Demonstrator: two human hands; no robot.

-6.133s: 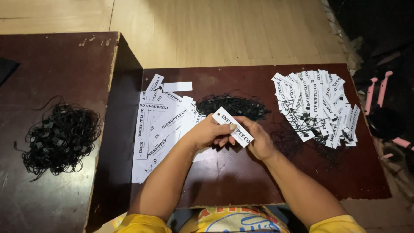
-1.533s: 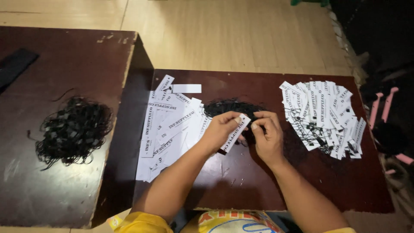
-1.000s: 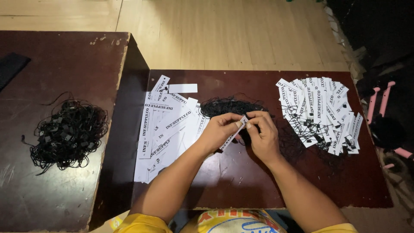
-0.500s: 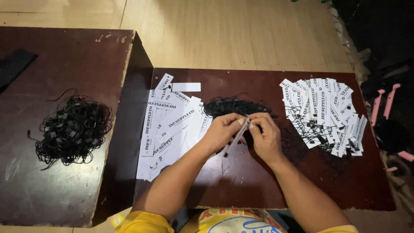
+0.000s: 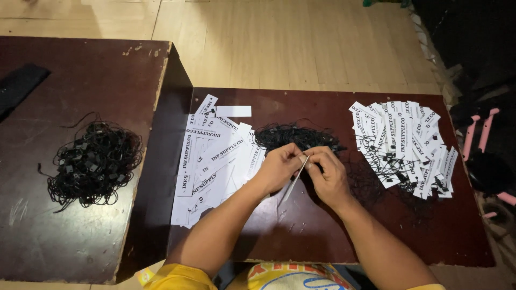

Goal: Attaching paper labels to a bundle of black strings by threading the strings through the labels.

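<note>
- The fingers (image 5: pixel 299 156) of both hands pinch one white paper tag (image 5: pixel 294 177) at its upper end; the tag is turned nearly edge-on and hangs above the dark desk (image 5: pixel 301 236)
- Left hand (image 5: pixel 279 167) and right hand (image 5: pixel 329 174) meet just in front of a small heap of black strings (image 5: pixel 293 135)
- Loose white tags (image 5: pixel 212 161) lie spread to the left; tags with strings (image 5: pixel 403 147) are piled to the right
- A bigger tangle of black strings (image 5: pixel 91 164) sits well apart on the second desk (image 5: pixel 64 236)

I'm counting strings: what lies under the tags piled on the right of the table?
Black looped strings poke out beneath and between the white tags, on the dark table. How many lie underneath is hidden.
</note>
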